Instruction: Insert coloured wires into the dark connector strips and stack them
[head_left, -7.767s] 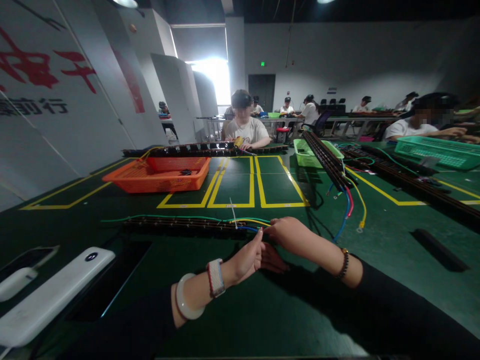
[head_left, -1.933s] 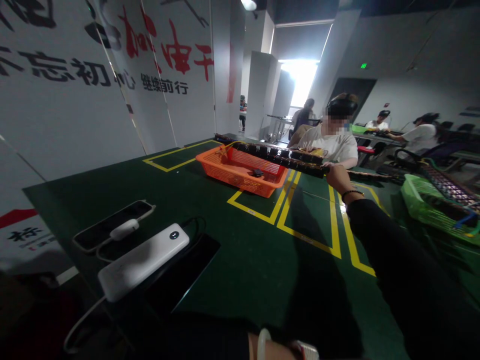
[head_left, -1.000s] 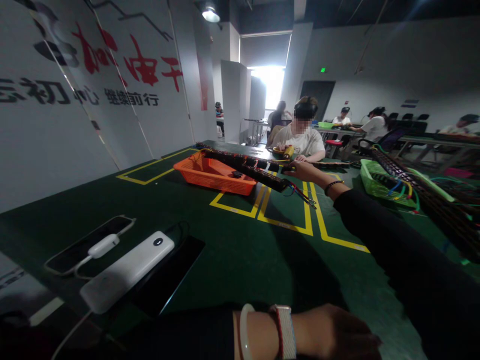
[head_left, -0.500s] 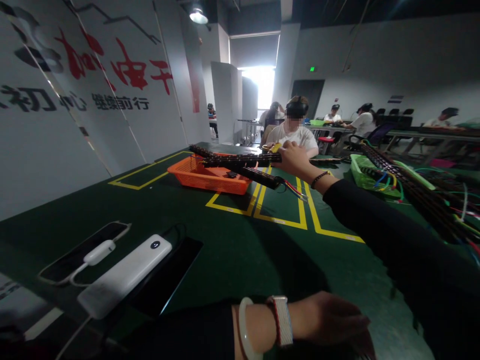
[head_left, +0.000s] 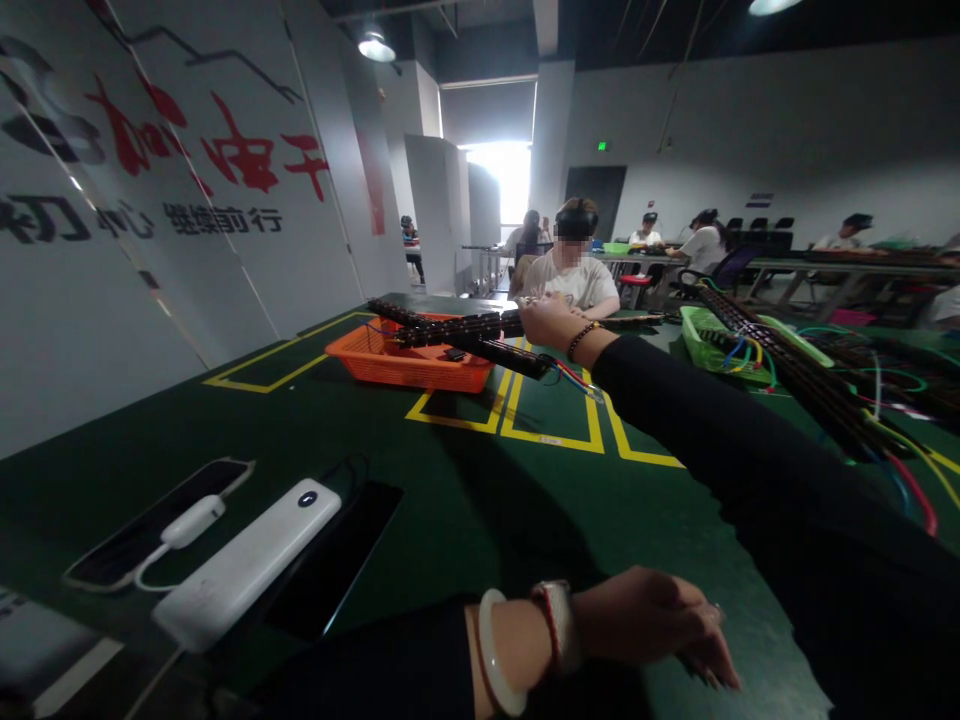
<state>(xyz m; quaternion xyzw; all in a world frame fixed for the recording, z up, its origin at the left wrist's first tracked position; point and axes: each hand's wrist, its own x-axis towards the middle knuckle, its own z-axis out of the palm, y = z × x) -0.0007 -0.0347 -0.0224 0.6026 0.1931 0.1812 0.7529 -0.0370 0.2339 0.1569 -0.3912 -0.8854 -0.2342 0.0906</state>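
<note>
Stretched forward, my right hand (head_left: 553, 322) grips the near end of a dark wire harness (head_left: 457, 328) and holds it above an orange basket (head_left: 411, 372). Another dark wire harness (head_left: 514, 358) lies across that basket, with coloured wire ends (head_left: 576, 378) sticking out on the right. My left hand (head_left: 652, 615) is low in front of me, wearing a watch band and a pale bangle. Its fingers hang loosely downward, somewhat apart, with nothing visible in them. A small black piece (head_left: 455, 354) is inside the orange basket.
A white power bank (head_left: 251, 565) and two dark phones (head_left: 161, 525) (head_left: 337, 560) lie at left. At right are a green basket (head_left: 724, 345) and more harnesses (head_left: 795, 370) with loose wires. Across the green table (head_left: 450, 520) sits a person (head_left: 570, 270) wearing a headset.
My right hand and the held harness appear slightly further left. My left hand's fingers have dropped and spread a little. The whole view has shifted slightly.
</note>
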